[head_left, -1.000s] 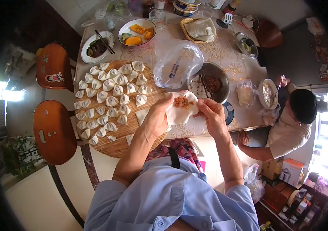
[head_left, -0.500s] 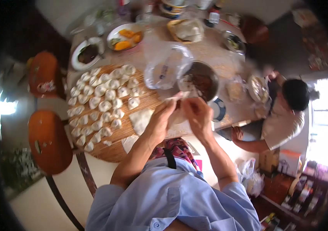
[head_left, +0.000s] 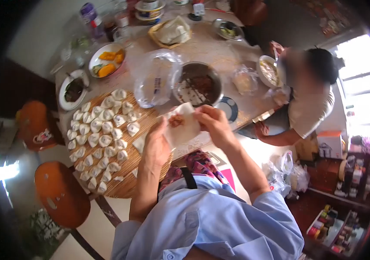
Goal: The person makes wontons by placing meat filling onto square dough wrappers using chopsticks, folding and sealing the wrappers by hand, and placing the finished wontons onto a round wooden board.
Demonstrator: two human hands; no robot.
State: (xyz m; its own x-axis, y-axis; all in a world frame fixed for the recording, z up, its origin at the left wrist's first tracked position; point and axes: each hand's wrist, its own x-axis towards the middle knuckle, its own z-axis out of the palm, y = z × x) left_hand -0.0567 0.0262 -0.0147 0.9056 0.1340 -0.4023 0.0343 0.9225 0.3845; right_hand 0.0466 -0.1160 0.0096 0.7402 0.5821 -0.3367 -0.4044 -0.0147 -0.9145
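Observation:
A thin, square wonton wrapper (head_left: 187,133) is spread between my hands, with a dab of reddish-brown meat filling (head_left: 176,121) on it. My left hand (head_left: 156,145) holds the wrapper from its left side. At its upper right edge, the fingers of my right hand (head_left: 213,123) pinch it. Just beyond stands a metal bowl (head_left: 216,92) with more filling inside. Left of my hands, many folded wontons (head_left: 105,140) sit in rows on a round woven tray (head_left: 120,185). Part of a loose wrapper (head_left: 139,144) shows beside my left wrist.
A clear plastic bag (head_left: 157,82) lies left of the bowl, and a blue-and-white dish (head_left: 228,108) sits right of it. Farther back are a plate of orange food (head_left: 107,60) and a cloth-lined basket (head_left: 171,32). Another person (head_left: 311,104) sits at the right, holding a utensil over a bowl.
My hands have moved apart, and the wrapper with filling now shows spread between them. The whole view has shifted, so the table's things appear farther left.

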